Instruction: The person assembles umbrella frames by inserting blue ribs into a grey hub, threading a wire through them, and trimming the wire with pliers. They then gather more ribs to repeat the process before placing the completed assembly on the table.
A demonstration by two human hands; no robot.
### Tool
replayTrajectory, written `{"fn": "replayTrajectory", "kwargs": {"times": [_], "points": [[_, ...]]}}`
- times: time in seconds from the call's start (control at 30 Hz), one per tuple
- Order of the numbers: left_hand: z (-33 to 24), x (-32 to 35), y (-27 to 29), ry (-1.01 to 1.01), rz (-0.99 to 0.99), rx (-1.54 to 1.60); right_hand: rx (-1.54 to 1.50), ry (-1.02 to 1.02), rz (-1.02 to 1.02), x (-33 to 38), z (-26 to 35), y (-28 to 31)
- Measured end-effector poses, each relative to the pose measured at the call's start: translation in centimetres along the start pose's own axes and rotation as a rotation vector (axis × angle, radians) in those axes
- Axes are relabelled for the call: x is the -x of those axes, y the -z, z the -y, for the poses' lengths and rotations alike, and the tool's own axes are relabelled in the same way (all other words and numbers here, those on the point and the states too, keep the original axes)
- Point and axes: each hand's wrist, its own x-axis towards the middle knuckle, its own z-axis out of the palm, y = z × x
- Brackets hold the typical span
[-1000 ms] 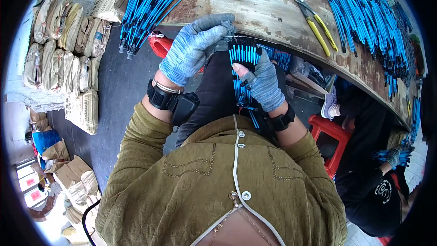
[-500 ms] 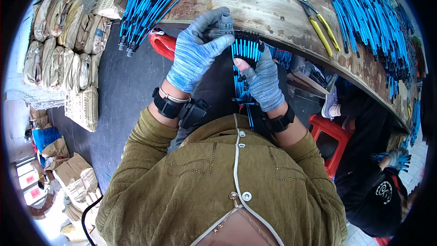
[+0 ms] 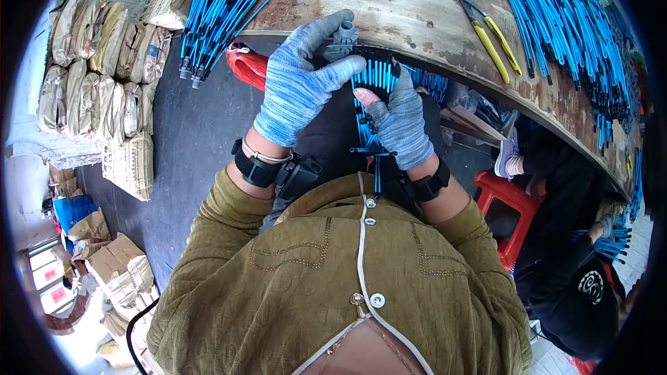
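Observation:
My left hand [image 3: 297, 94], in a blue-grey knit glove, grips a grey plastic fitting with a round threaded end [image 3: 345, 32] at the table's front edge. Its fingers lie around the fitting's near side and hide part of it. Close beside it, my right hand [image 3: 403, 125], gloved with a bare thumb tip, is closed on a bundle of thin blue tubes with black ends [image 3: 379, 74]. The bundle hangs down below my palm toward my lap, and several black-and-blue ends show there. The bundle's upper ends sit right next to the fitting; whether they touch cannot be made out.
On the worn wooden table [image 3: 389, 3] lie yellow-handled pliers [image 3: 492, 38], a heap of blue tubes [image 3: 566, 35] and another bundle [image 3: 233, 3]. A red bag [image 3: 250, 69] hangs near the edge. Paper-wrapped packs [image 3: 104, 101] stand left. A co-worker's hand [image 3: 603, 228] and a red stool [image 3: 513, 198] are right.
My left hand and the fitting have shifted slightly, with the fingers reaching a little further right. My right hand has moved slightly left, and less of the tube bundle shows. Both grips stay closed.

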Motion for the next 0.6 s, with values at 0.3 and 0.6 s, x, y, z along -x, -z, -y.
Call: {"fn": "replayTrajectory", "kwargs": {"times": [0.3,0.6], "points": [[-0.8,0.4,-0.8,0.137,-0.094,0.145,0.011,-0.031,0.03,0.0,0.8,0.2],[-1.5,0.4,0.5,0.157,0.005,0.23,0.048,-0.059,0.151,-0.5,1.4,1.4]]}}
